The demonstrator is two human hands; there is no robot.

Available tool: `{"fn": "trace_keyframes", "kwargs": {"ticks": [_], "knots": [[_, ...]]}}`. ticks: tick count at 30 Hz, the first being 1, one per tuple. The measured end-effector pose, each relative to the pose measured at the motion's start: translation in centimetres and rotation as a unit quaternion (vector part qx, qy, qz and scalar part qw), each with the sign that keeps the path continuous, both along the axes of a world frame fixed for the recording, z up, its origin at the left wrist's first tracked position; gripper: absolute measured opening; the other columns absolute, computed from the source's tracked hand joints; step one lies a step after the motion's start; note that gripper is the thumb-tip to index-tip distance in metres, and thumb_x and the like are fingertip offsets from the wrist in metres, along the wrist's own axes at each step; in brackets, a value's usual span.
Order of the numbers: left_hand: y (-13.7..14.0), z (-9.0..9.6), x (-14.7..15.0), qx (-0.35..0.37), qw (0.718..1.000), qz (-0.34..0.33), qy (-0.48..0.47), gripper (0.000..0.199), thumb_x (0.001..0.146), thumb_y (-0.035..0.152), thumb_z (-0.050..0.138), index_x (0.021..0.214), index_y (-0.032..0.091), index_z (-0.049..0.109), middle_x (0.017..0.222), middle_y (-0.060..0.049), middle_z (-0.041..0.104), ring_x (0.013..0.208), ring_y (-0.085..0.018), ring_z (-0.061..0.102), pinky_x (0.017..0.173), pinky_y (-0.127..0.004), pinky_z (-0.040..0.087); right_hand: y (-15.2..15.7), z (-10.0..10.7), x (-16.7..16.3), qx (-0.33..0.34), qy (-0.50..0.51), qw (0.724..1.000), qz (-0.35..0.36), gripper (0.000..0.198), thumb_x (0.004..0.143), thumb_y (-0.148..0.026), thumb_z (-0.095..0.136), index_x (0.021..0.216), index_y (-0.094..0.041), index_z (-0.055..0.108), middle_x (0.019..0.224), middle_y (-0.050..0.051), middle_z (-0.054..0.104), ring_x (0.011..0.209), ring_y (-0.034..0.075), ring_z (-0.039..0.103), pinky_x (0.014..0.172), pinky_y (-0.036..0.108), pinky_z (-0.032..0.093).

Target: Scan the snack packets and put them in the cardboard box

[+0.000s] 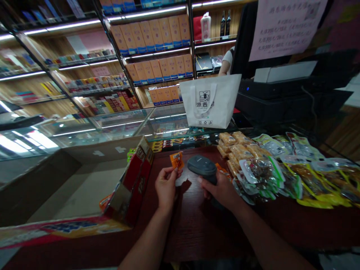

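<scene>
Between thumb and fingers, my left hand pinches a small orange snack packet, held upright with a barcode label near its top. My right hand is wrapped around the handle of a dark grey barcode scanner. The scanner's head points left toward the packet, a short gap apart from it. Just beyond my right hand, another orange packet lies partly hidden on the dark red-brown counter.
Left stands a large open cardboard box with an orange packet inside. Wrapped snacks and vacuum-sealed food packs are piled right. A white tote bag stands behind on the glass case, beside a monitor. A person's arm shows beyond.
</scene>
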State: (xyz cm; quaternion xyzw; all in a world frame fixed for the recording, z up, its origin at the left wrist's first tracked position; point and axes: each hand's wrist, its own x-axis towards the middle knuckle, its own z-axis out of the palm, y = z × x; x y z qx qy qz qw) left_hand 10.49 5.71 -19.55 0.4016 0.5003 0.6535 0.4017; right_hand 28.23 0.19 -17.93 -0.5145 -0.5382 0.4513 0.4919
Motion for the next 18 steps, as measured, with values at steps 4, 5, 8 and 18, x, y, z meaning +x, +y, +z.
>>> {"fn": "trace_keyframes", "kwargs": {"ticks": [4,5,8,18], "knots": [[-2.7,3.3,-1.1,0.079,0.995,0.046,0.051,0.021,0.073,0.032,0.077,0.082,0.019,0.063,0.073,-0.003,0.075,0.072,-0.020,0.075,0.072,-0.029,0.059,0.3,-1.0,0.2,-0.012,0.001,1.000,-0.013,0.029,0.082,-0.048,0.068,0.080,-0.020,0.062,0.051,-0.002,0.064,0.043,0.016,0.060,0.046,0.026,0.048],[-3.6,4.7,-1.8,0.093,0.992,0.065,0.056,0.022,0.074,0.032,0.077,0.084,0.019,0.063,0.075,-0.003,0.075,0.072,-0.020,0.075,0.072,-0.029,0.060,0.4,-1.2,0.3,-0.014,0.001,1.000,-0.012,0.029,0.082,-0.049,0.068,0.082,-0.020,0.062,0.051,-0.002,0.064,0.043,0.017,0.060,0.046,0.027,0.047],[-6.0,9.8,-5.3,0.129,0.978,0.146,0.076,0.027,0.074,0.035,0.077,0.090,0.019,0.063,0.077,-0.002,0.075,0.074,-0.020,0.076,0.073,-0.030,0.061,0.8,-1.6,0.6,-0.013,0.000,1.000,0.000,0.033,0.081,-0.052,0.068,0.083,-0.019,0.065,0.050,-0.001,0.064,0.044,0.018,0.060,0.048,0.029,0.048],[-3.6,15.7,-20.3,-0.205,0.959,0.005,0.196,0.037,0.041,0.018,0.089,0.063,0.016,0.059,0.058,-0.005,0.068,0.053,-0.020,0.070,0.054,-0.028,0.059,0.6,-1.5,0.7,0.003,0.024,1.000,0.002,0.041,0.079,-0.061,0.069,0.080,-0.020,0.064,0.052,0.001,0.065,0.045,0.018,0.060,0.049,0.030,0.048]]}}
